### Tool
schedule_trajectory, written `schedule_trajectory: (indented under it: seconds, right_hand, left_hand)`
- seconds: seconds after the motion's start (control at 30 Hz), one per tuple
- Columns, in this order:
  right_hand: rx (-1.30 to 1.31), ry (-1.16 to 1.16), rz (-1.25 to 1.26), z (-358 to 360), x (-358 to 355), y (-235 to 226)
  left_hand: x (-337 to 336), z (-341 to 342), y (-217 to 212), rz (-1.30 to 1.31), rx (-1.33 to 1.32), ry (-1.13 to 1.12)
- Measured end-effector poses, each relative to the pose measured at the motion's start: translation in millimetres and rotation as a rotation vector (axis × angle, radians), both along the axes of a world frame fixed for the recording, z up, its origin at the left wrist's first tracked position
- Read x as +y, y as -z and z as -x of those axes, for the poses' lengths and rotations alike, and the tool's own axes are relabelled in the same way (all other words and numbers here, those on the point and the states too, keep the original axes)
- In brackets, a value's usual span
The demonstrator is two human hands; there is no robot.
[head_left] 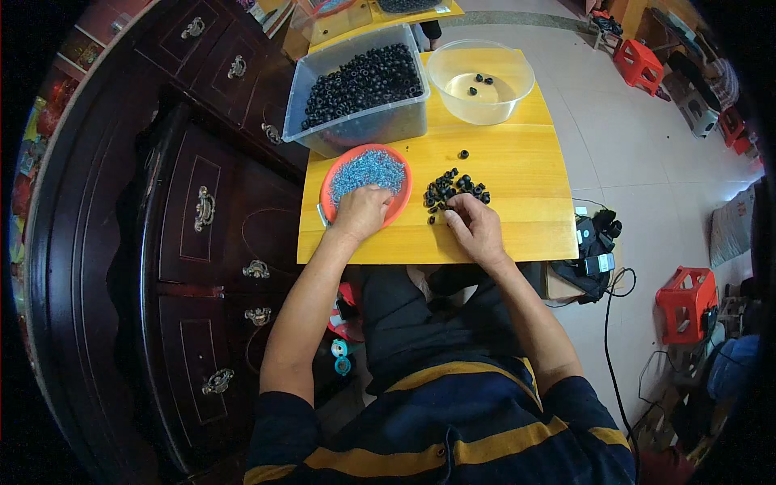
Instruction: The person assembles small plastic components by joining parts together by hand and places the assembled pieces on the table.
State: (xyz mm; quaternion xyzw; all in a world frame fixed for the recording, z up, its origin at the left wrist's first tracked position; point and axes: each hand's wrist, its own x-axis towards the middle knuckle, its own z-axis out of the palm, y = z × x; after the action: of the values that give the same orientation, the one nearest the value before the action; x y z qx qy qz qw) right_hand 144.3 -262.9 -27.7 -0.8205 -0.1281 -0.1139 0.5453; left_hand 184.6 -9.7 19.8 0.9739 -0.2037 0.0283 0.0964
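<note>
My left hand (363,212) reaches over the near part of a red round bowl (406,187). Its fingers are curled down at the small, shiny blue-silver pieces (368,170) that fill the bowl; what they grip is hidden. At the near edge of a loose pile of small black round parts (463,184), my right hand (477,229) has thumb and fingers drawn together. Whether a part sits between its fingertips cannot be made out. Both hands are low over the yellow wooden table (525,162).
Behind the bowl stands a clear plastic bin (368,133) heaped with black parts. To its right, a transparent round basin (482,111) holds a few more. A dark wooden cabinet (218,210) borders the table's left. Red stools (685,305) and a black cable (608,339) lie right.
</note>
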Motion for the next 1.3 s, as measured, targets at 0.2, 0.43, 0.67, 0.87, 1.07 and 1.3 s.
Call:
schedule_trajectory:
  seconds: [0.2, 0.43, 0.67, 0.87, 1.07, 1.3]
  right_hand:
    - [0.003, 0.004, -0.001, -1, 3, 0]
    - [0.032, 0.002, 0.011, -1, 1, -2]
    - [0.006, 0.009, 0.005, 0, 1, -1]
    - [0.003, 0.012, 0.034, 1, 1, -6]
    - [-0.003, -0.004, 0.006, -1, 0, 0]
    - [-0.017, 0.01, 0.021, 0, 1, -1]
  left_hand:
    - [3, 2, 0, 0.107, 0.007, 0.0]
    - [16, 6, -7, 0.05, 0.029, 0.001]
    - [13, 3, -4, -0.026, 0.058, -0.026]
    - [16, 1, -1, 0.005, 0.058, -0.035]
    - [12, -6, 1, -0.043, 0.016, -0.001]
    - [11, -2, 2, -0.062, -0.044, -0.003]
